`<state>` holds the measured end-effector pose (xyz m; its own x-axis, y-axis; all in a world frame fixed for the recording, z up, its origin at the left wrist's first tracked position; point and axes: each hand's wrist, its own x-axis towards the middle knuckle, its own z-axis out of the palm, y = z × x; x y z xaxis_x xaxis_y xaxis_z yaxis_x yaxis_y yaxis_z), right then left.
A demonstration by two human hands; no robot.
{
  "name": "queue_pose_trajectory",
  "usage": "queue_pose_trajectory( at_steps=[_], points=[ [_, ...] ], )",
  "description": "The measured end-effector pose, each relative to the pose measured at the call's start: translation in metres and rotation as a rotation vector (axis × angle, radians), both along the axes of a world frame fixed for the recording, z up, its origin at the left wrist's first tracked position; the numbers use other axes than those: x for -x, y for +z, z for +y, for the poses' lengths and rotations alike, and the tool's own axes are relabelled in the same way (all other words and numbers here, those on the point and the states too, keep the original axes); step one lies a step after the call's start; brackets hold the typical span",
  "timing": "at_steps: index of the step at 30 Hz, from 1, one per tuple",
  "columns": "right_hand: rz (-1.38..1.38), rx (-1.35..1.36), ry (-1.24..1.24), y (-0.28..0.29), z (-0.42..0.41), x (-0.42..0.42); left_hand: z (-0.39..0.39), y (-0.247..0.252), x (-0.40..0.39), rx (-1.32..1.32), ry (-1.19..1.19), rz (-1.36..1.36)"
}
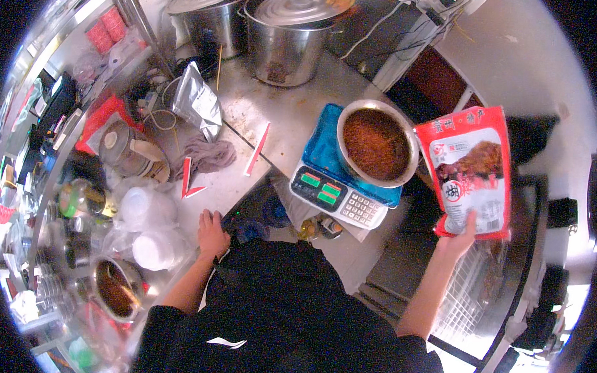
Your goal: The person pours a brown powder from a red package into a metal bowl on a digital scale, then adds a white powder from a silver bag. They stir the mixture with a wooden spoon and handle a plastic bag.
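Note:
My right hand (457, 241) grips the bottom of a red and white printed food pouch (471, 177), holding it up to the right of the scale. The pouch bears writing and a picture of food; whether its top is sealed I cannot tell. My left hand (213, 234) rests on the worktop near its edge and holds nothing. A digital scale (341, 200) with a blue tray stands between the hands, a little further off. On the tray sits a metal bowl (376, 144) of reddish-brown ground spice or chili. Strips of red and white pouch material (257, 150) lie on the worktop (291, 107).
Two lidded steel stockpots (286, 48) stand at the back. Left of centre are a silver foil pouch (199, 101), a crumpled cloth (208, 158), a plastic jug (132, 151) and bagged white bowls (147, 211). A metal pot of dark sauce (115, 288) stands at lower left.

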<state>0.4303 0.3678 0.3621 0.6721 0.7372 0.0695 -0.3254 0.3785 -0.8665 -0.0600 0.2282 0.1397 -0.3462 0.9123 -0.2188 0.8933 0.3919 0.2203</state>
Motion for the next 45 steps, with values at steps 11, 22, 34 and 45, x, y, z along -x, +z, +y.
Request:
queue_pose_trajectory(
  at_steps=[11, 22, 34, 45],
  points=[
    [0.042, -0.012, 0.028, -0.003, 0.001, 0.009, -0.003, -0.006, 0.003, -0.058, -0.019, -0.007],
    [-0.074, -0.008, -0.071, -0.009, -0.001, -0.004, -0.001, -0.012, 0.006, -0.007, -0.009, -0.029],
    [0.746, -0.207, 0.592, -0.006, -0.003, 0.079, 0.048, 0.074, -0.017, -0.444, -0.091, -0.440],
    [0.714, 0.205, 1.238, -0.006, -0.023, 0.334, 0.060, 0.272, -0.046, -0.973, -0.066, -1.368]
  ],
)
